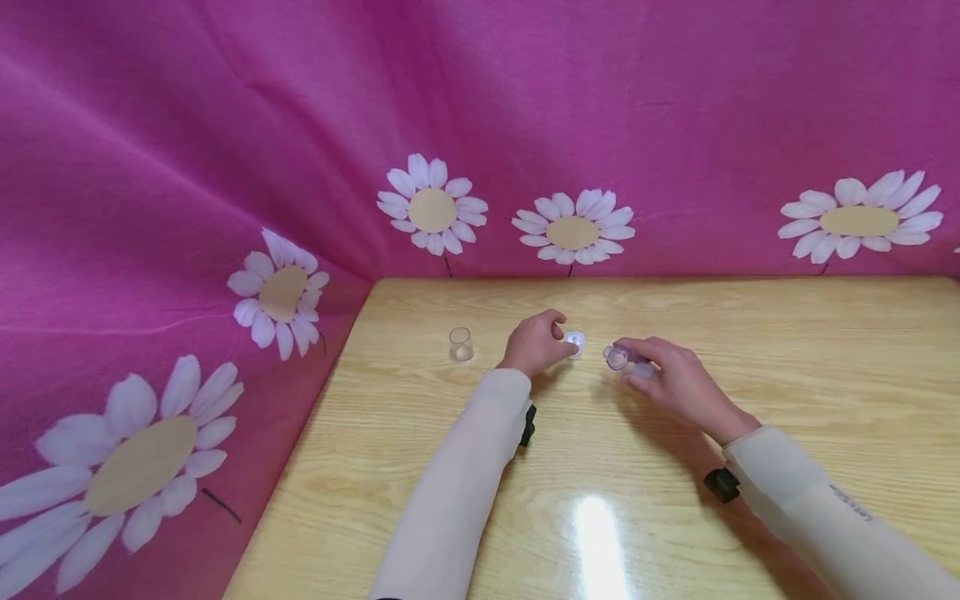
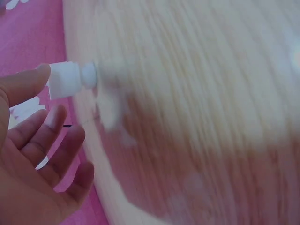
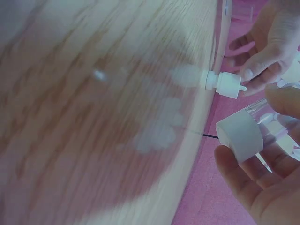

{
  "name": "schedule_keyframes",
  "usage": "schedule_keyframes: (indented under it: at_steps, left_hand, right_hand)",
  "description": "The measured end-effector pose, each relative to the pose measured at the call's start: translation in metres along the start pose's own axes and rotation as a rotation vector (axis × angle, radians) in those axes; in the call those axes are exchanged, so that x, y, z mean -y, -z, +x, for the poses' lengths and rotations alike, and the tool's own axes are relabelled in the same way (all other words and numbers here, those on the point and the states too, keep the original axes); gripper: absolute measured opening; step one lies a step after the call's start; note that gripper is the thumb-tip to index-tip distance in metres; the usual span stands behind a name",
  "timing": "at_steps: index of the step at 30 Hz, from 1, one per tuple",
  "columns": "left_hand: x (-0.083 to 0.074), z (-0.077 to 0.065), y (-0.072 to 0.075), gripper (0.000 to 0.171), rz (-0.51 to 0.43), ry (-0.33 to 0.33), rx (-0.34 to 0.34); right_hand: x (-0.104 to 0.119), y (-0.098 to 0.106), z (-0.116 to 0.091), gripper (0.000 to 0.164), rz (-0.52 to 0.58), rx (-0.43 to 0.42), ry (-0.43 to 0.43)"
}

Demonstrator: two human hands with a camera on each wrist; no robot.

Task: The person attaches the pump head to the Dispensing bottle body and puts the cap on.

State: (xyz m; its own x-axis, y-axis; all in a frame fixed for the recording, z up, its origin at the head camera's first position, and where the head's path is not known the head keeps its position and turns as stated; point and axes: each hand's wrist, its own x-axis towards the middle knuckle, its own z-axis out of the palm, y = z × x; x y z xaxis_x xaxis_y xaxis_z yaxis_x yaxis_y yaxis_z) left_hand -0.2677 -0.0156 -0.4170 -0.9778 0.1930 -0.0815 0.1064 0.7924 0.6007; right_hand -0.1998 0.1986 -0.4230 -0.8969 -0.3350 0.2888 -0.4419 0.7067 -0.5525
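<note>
A small white pump-like piece (image 1: 575,344) stands on the table with its narrower end down; a thin tip sticks up from it in the right wrist view. My left hand (image 1: 534,343) is beside it, the thumb overlapping its edge and the other fingers loosely bent, apart from the thumb. In the left wrist view the thumb (image 2: 28,84) lies right at the top of the white piece (image 2: 63,79). My right hand (image 1: 678,379) grips a clear bottle (image 1: 618,358) tilted above the table. A wide white band (image 3: 241,133) surrounds the bottle's lower end.
A clear, cup-shaped cap (image 1: 461,344) stands on the wooden table (image 1: 420,450) to the left of my left hand. Pink cloth (image 1: 675,100) with white daisies rises behind the table and along its left edge. Light glares off the table near the front.
</note>
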Motion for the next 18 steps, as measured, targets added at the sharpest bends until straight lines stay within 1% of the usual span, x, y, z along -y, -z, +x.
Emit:
schedule_keyframes:
  at_steps: [3,6,11,14,18]
  left_hand:
    - [0.001,0.001,0.000,0.053,-0.002,-0.007,0.015]
    - [-0.001,0.002,-0.002,0.051,-0.030,-0.013,0.037]
    - [0.001,0.005,-0.008,0.041,-0.038,-0.015,0.065]
    - [0.002,0.005,-0.011,0.036,-0.017,-0.015,0.049]
    - [0.003,0.004,-0.014,0.034,-0.016,-0.017,0.035]
  right_hand:
    - [0.001,-0.003,0.001,0.044,0.013,-0.004,0.001]
    - [0.000,-0.002,0.000,0.043,0.008,-0.012,0.010]
    - [0.000,-0.002,0.000,0.042,0.008,-0.028,0.027]
    - [0.000,-0.002,0.001,0.042,0.015,-0.011,0.012]
    - [0.001,-0.002,0.001,0.043,0.012,0.019,-0.017]
